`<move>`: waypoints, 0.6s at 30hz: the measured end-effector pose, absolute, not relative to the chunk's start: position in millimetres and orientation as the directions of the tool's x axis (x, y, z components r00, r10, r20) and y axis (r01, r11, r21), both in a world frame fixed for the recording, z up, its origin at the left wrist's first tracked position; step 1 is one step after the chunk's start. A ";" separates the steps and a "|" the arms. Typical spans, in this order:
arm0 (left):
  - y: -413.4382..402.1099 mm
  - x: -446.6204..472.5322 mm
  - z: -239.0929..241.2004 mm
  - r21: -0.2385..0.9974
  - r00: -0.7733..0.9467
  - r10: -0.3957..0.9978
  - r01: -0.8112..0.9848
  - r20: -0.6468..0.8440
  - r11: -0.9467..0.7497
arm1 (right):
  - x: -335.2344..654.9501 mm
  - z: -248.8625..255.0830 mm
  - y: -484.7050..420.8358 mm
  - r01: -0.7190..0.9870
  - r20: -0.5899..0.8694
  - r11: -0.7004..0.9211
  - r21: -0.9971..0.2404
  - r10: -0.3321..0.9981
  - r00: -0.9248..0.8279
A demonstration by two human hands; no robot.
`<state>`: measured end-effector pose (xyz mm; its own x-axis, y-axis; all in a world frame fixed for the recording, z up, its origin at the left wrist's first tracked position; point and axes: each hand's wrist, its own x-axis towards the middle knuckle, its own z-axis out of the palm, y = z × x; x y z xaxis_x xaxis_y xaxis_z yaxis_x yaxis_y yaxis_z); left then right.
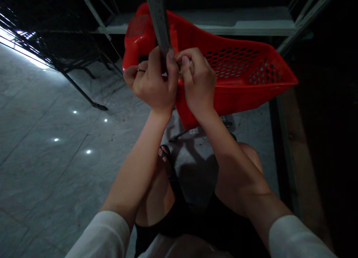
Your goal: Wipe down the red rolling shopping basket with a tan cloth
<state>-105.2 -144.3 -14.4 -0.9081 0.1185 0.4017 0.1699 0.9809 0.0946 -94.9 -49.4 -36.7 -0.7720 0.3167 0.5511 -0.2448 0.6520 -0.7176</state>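
A grey metal post (159,21) comes down from the top of the view in front of a red plastic shopping cart (237,97). My left hand (156,80) is closed around the post's lower part, a ring on one finger. Close beside it, my right hand (198,78) pinches a small bunch of brownish, frayed material (191,67), which looks like twine. Most of that bunch is hidden by my fingers. Both hands are above the near side of the cart, and their thumbs are near each other at the post.
Behind the cart runs a grey metal shelf (265,26). A dark wire rack (81,92) with thin legs stands on the left. Grey tiled floor (56,183) carries several bright light spots. Along the right lies a brownish beam (299,149). My knees and a sandalled foot (164,152) are below.
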 end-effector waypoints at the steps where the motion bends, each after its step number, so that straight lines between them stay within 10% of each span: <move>1: -139.5 -105.6 -13.6 0.069 -0.919 0.142 0.179 0.368 0.981 | -95.3 -32.4 -50.9 -0.238 0.558 0.665 -0.707 0.319 -0.766; 7: -119.1 -108.2 -18.5 0.121 -0.836 0.142 0.241 0.530 0.963 | -97.5 -24.9 -27.6 -0.159 0.550 0.715 -0.681 0.355 -0.756; 18: -115.2 -105.1 -7.0 0.074 -0.793 0.462 0.529 0.398 0.845 | -91.5 -74.9 68.3 0.012 0.577 0.767 -0.641 0.492 -0.652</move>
<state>-105.1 -115.2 -7.0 -0.7928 0.4616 0.3979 0.5291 0.8454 0.0735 -91.5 68.3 -74.9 -0.6518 0.4921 0.5770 0.0116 0.7672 -0.6413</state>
